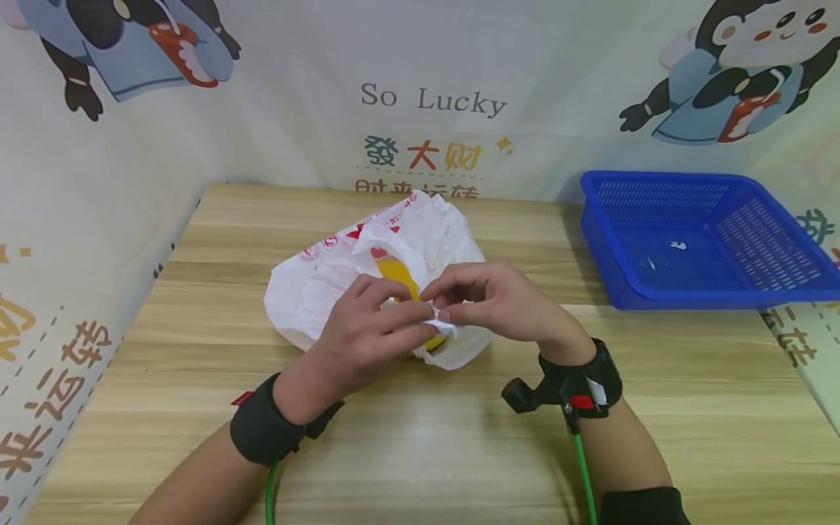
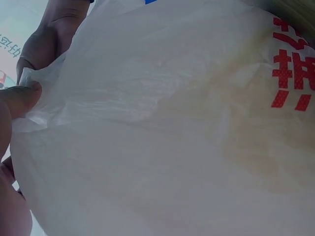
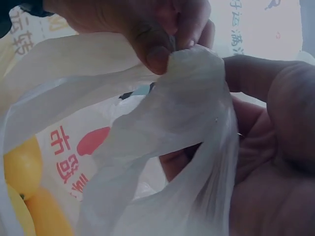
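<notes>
A white plastic bag [image 1: 298, 295] with red print lies on the table, its opening gathered toward me. Smooth yellow things [image 1: 396, 273] that look like fruit show through the opening, rounded with a dark tip in the right wrist view. With fingertips and thumb, my left hand [image 1: 367, 328] pinches the bag's gathered plastic. From the right, my right hand [image 1: 499, 299] pinches the same bunched strip, fingertips close to the left hand's. In the left wrist view the bag's bulging side [image 2: 147, 132] fills most of the picture. The rest of the contents is hidden.
At the back right of the wooden table [image 1: 420, 467] stands a blue plastic basket [image 1: 709, 295] with slotted sides and small whitish bits on its floor. A printed cloth [image 1: 282, 95] hangs behind the table and along both sides. Green cables [image 1: 582, 474] run from the wristbands.
</notes>
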Tool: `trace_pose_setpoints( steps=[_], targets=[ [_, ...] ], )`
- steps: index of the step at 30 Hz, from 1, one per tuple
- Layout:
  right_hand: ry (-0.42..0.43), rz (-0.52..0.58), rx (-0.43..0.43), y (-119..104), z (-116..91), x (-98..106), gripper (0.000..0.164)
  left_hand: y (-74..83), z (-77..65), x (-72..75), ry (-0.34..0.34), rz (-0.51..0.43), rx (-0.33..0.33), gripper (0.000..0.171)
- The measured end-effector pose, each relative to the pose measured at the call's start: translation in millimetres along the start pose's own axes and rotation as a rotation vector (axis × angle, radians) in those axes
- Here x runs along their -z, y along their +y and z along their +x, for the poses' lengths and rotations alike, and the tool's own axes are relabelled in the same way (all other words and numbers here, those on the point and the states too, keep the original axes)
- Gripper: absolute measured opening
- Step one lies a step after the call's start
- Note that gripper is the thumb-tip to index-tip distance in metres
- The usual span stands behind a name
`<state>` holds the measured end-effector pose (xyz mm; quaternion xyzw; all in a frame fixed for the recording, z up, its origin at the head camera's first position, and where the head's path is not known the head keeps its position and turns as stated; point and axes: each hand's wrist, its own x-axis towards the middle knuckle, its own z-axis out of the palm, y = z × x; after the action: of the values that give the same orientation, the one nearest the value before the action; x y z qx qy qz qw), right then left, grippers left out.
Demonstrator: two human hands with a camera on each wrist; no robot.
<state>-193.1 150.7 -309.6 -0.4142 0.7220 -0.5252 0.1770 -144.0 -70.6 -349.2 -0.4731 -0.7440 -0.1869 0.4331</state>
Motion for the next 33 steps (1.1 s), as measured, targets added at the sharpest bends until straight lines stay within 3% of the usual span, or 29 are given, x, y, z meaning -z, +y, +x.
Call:
trace_pose_setpoints(
  steps=[4, 7, 17, 21, 27, 33],
  targets=[
    [-0.105, 0.01, -0.053, 0.4, -2.1, 3.9, 0.021, 1.7, -0.3, -0.5, 0.021, -0.001, -0.009, 0.015],
    [-0.133, 0.043, -0.08, 0.2, -2.6, 5.2, 0.022, 2.6, 0.2, -0.1, 0.029, -0.015, -0.005, 0.017],
    [0.047, 0.147, -0.087, 0.0, -0.6, 0.6, 0.023, 2.0, 3.5, -0.5, 0.015, -0.013, 0.051, 0.012],
    [0.109, 0.175, -0.081, -1.0, 0.0, -1.4, 0.024, 1.0, 2.9, -1.5, 0.018, -0.069, 0.056, 0.012],
    [0.134, 0.219, -0.068, -1.6, 0.9, -4.9, 0.022, 1.5, 0.2, -1.1, 0.034, -0.143, 0.062, 0.012],
    [0.132, 0.151, -0.057, -1.9, 3.4, -8.6, 0.024, 0.7, -1.1, -1.9, 0.082, -0.155, 0.053, 0.014]
  ],
)
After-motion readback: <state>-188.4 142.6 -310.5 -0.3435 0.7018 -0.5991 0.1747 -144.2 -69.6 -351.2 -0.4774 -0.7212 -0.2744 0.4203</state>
